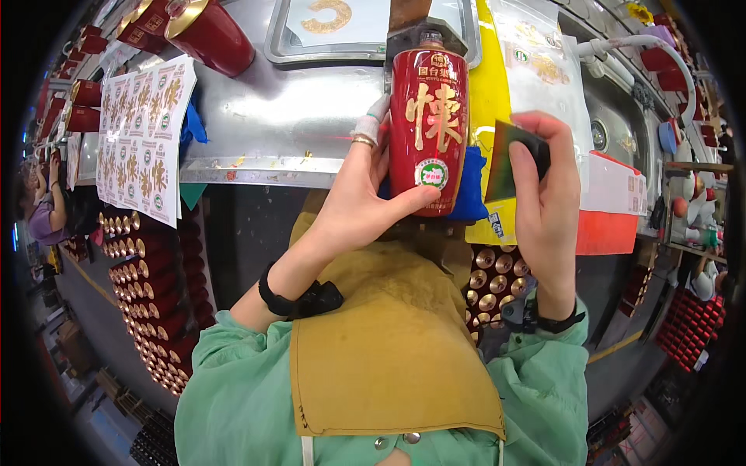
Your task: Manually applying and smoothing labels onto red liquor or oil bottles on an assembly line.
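Note:
A glossy red bottle (430, 81) with gold characters and a round green-and-white label lies in front of me, its neck pointing away. My left hand (353, 198) grips its left side, thumb pressed on the lower front near the label; a white wrap covers one finger. Blue cloth (472, 186) shows beneath the bottle's lower end. To the right, apart from the bottle, my right hand (550, 182) is closed around a flat dark-green scraper (503, 167) with a black grip. The scraper's blade stands upright beside the bottle.
A sheet of gold decals (148, 140) overhangs the metal bench (311, 116) at left, near red bottles (210, 35). A metal tray (272, 35) sits at the back. Right are a yellow sheet (497, 46), a sink (622, 116) with a white tap (680, 50), and a red-and-white box (610, 206).

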{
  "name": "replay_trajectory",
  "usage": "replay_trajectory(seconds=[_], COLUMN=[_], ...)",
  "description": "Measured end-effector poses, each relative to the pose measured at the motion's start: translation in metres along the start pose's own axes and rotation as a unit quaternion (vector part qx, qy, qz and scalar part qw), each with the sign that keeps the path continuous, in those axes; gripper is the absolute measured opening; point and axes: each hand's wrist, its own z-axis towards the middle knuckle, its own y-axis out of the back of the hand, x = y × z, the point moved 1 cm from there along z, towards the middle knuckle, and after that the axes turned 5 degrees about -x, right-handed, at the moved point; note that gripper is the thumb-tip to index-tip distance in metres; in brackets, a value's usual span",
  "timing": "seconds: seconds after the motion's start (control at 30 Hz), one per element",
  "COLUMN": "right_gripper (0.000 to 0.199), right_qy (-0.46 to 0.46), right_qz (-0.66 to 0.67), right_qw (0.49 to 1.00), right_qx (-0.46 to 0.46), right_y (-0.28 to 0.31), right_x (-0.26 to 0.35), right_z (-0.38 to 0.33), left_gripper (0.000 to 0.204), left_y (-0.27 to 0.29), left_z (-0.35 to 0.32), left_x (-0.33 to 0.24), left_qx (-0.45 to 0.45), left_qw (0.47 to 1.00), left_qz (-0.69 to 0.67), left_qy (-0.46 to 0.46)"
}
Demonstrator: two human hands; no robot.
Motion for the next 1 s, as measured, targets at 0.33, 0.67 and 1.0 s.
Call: replay_trajectory(seconds=[0.33,0.67,1.0], right_gripper=[0.028,0.02,0.022], right_qy=[0.346,0.371,0.124], right_qz=[-0.122,0.059,0.09], right_qw=[0.915,0.92,0.988], right_qx=[0.167,0.108,-0.029], right_y=[-0.035,-0.029,-0.033], right_x=[0.001,-0.008,-0.031], right_z=[0.091,0.022,0.061], left_gripper=[0.111,0.113,0.112], left_y=[-0.001,0.002,-0.002], left_z=[-0.002,0.0,0.001], left_x=[0.003,0.004,-0.001], left_qx=[-0.017,-0.005,-0.012], left_qw=[1.0,1.0,1.0], left_qz=[0.004,0.004,0.027], left_qy=[0.017,0.002,0.001])
